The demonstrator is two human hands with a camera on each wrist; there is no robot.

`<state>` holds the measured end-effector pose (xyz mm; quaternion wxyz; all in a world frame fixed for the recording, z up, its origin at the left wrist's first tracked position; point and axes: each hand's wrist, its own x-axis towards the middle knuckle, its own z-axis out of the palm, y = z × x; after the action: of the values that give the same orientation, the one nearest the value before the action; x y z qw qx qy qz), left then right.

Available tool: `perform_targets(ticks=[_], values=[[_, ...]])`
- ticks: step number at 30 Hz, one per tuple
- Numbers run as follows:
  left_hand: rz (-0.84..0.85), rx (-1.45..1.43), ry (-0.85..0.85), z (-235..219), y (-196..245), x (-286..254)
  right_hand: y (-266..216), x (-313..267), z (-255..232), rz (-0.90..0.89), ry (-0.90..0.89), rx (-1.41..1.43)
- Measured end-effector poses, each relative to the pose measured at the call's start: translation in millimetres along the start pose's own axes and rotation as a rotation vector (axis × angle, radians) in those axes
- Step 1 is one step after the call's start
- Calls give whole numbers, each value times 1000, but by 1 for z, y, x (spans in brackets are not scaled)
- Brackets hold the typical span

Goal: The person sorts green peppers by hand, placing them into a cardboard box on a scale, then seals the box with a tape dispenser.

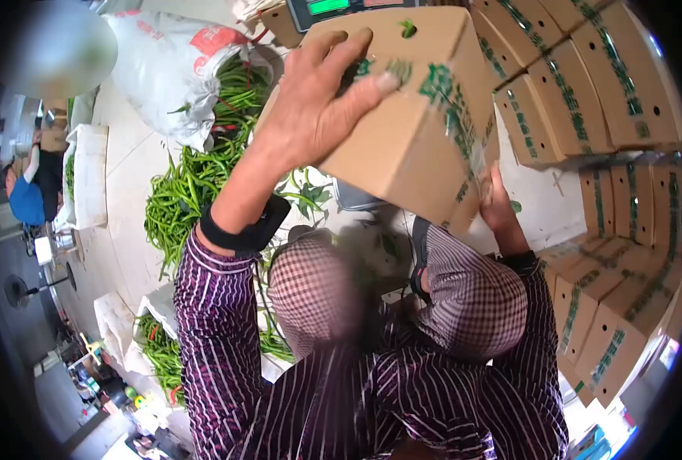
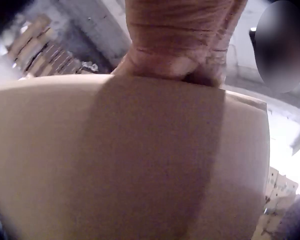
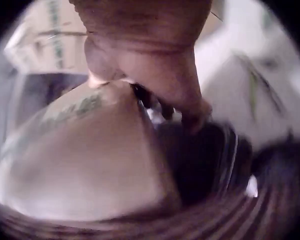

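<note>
A closed cardboard box (image 1: 387,138) with green lettering and tape hangs tilted in front of the body, between both hands. A green bit of pepper pokes from a round hole in its upper face. My left hand (image 1: 314,107) lies across that face with fingers spread and thumb stretched out. In the left wrist view, the plain side of the box fills the picture below the palm. My right hand (image 1: 497,203) grips the lower right corner, thumb against the side. From the right wrist, my right hand (image 3: 150,75) shows its fingers reaching under the box edge.
Long green chili peppers (image 1: 184,199) are heaped on the floor, left of the box, by a white sack (image 1: 168,65). Behind the box stands a scale display (image 1: 329,8), lit green. Stacked cartons (image 1: 571,84) line the right side. Another person (image 1: 30,192) is far left.
</note>
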<state>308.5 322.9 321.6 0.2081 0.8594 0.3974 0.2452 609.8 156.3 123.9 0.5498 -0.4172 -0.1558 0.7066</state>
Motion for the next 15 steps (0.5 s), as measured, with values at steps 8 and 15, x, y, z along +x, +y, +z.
perform_targets(ticks=[8, 15], values=[[407, -141, -52, 45, 72, -4, -79, -73, 64, -320, 190, -183], [-537, -1108, -475, 74, 38, -17, -96, -86, 37, -373, 215, 234]])
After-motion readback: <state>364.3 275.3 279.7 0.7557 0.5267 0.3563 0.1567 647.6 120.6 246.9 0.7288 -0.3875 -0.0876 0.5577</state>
